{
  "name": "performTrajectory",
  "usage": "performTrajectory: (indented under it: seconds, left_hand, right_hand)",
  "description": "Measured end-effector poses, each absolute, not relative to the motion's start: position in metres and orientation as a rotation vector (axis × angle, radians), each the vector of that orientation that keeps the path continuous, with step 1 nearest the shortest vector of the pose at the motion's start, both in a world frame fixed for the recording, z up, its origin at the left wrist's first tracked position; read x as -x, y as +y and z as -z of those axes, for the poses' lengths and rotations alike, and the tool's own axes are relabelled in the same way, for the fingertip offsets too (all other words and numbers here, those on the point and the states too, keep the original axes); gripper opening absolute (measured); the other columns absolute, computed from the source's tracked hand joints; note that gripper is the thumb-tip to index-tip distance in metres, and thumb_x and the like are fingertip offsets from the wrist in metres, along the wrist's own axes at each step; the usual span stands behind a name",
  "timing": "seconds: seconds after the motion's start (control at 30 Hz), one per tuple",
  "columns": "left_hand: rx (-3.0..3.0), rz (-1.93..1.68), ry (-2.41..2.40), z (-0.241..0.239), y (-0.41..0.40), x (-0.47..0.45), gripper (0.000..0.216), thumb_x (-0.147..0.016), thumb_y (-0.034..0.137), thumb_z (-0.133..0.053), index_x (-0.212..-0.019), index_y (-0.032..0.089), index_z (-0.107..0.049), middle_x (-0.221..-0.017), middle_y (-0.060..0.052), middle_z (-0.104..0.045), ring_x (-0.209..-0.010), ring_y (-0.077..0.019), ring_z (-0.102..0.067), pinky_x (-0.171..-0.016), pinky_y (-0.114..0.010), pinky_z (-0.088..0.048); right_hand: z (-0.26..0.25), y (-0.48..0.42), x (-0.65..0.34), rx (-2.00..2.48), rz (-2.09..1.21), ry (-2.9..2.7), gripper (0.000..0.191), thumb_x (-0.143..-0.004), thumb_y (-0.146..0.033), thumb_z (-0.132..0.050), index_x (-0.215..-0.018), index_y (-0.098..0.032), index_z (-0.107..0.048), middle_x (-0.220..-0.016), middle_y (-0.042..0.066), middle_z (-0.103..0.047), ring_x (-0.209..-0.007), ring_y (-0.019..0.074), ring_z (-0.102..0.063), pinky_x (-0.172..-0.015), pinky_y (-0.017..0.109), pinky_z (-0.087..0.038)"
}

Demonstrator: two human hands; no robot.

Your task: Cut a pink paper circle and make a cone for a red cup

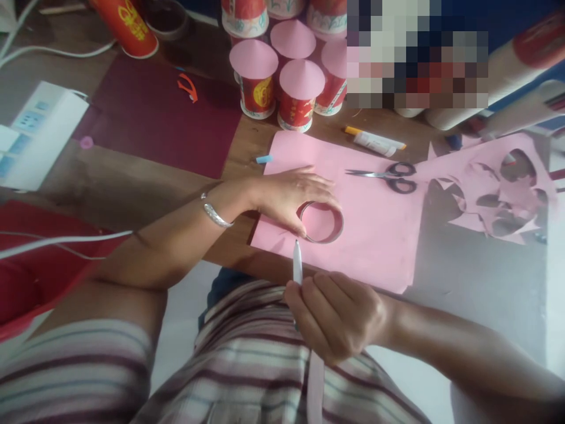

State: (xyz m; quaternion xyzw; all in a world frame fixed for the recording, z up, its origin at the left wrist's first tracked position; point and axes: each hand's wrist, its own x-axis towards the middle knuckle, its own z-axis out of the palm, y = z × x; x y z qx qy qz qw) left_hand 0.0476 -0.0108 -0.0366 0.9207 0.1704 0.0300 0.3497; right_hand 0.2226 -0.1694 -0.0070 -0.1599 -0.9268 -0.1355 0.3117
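Left fingers (325, 196) hold one ring (341, 227); right fingers (309, 303) grip one white pen (297, 263).

Part of the ring (341, 231) is being covered by the left hand (291, 197)! Nearer, the middle of the white pen (297, 263) is being hidden inside the right hand (338, 315). Far left, the leaning red cup (128, 26) is being cropped by the top edge, the red item (26, 285) by the left edge. Far right, a patch (417, 56) is being masked by coarse blocks.
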Motion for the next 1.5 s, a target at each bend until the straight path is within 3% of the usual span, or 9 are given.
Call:
performTrajectory:
  seconds: [0.6, 1.03, 1.5]
  left_hand:
    - [-2.383, 0.010, 0.431, 0.031, -0.008, -0.050, 0.071, -0.076, 0.042, -0.086, -0.144, 0.038, -0.064, -0.155, 0.000, -0.064, -0.158, -0.0320, -0.040, -0.135, -0.055, -0.011]
    - [-2.371, 0.003, 0.447, 0.033, -0.008, -0.049, 0.073, -0.077, 0.040, -0.086, -0.146, 0.040, -0.062, -0.156, 0.001, -0.063, -0.161, -0.0308, -0.037, -0.135, -0.054, -0.008]
    - [-2.361, 0.029, 0.463, 0.029, -0.010, -0.050, 0.071, -0.077, 0.044, -0.085, -0.144, 0.037, -0.063, -0.157, 0.000, -0.062, -0.160, -0.0296, -0.038, -0.135, -0.052, -0.005]
  right_hand:
    - [0.013, -0.168, -0.239, 0.503, 0.285, -2.557, 0.007, -0.091, -0.012, -0.075, -0.091, -0.005, -0.073, -0.065, 0.003, -0.066, -0.054, 0.0129, -0.057, -0.044, 0.030, -0.041]
    - [0.015, -0.170, -0.251, 0.560, 0.266, -2.609, 0.004, -0.093, -0.009, -0.073, -0.091, -0.006, -0.073, -0.065, 0.003, -0.064, -0.055, 0.0140, -0.056, -0.045, 0.031, -0.040]
    - [0.011, -0.179, -0.285, 0.705, 0.112, -2.559, 0.010, -0.091, -0.004, -0.076, -0.097, -0.005, -0.068, -0.070, 0.005, -0.069, -0.062, 0.0167, -0.063, -0.048, 0.033, -0.047]
